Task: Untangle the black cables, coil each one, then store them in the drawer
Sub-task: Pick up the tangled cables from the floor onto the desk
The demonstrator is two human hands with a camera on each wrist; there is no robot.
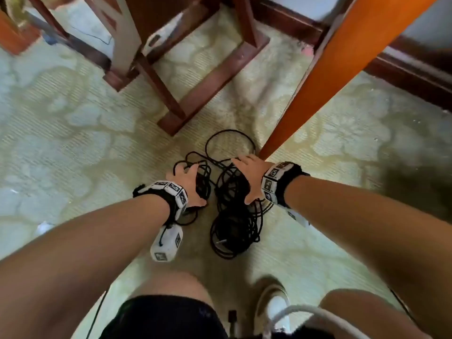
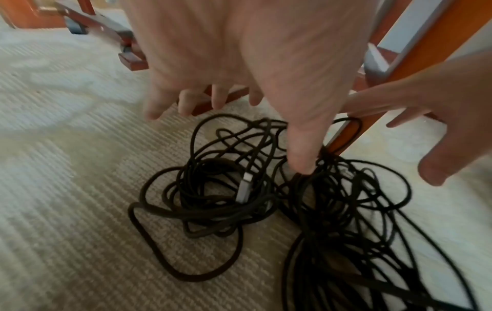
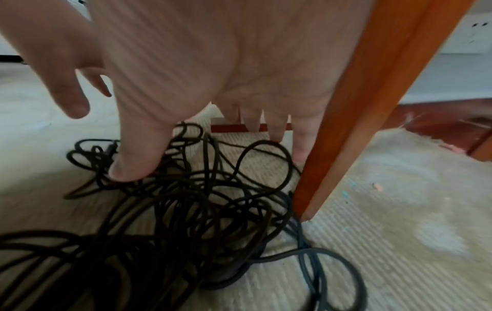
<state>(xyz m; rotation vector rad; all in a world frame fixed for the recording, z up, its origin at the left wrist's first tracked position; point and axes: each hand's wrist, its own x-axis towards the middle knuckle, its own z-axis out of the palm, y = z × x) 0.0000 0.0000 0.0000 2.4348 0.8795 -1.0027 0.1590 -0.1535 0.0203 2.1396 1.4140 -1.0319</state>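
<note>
A tangle of black cables (image 1: 232, 211) lies on the pale carpet beside an orange table leg (image 1: 318, 81). My left hand (image 1: 190, 184) hovers over the left clump with fingers spread, gripping nothing. In the left wrist view the left hand (image 2: 278, 134) points its thumb down onto the cables (image 2: 213, 200), near a silver plug (image 2: 246, 187). My right hand (image 1: 249, 179) is spread over the right clump, close to the leg. In the right wrist view the right hand (image 3: 191, 134) touches the cables (image 3: 186, 210) with its thumb. No drawer is in view.
A dark wooden chair base (image 1: 195, 94) stands on the carpet just beyond the cables. A dark skirting board (image 1: 403, 69) runs along the right wall. One cable loop lies round the foot of the table leg (image 3: 314, 189). My knees and a white shoe (image 1: 276, 307) are below.
</note>
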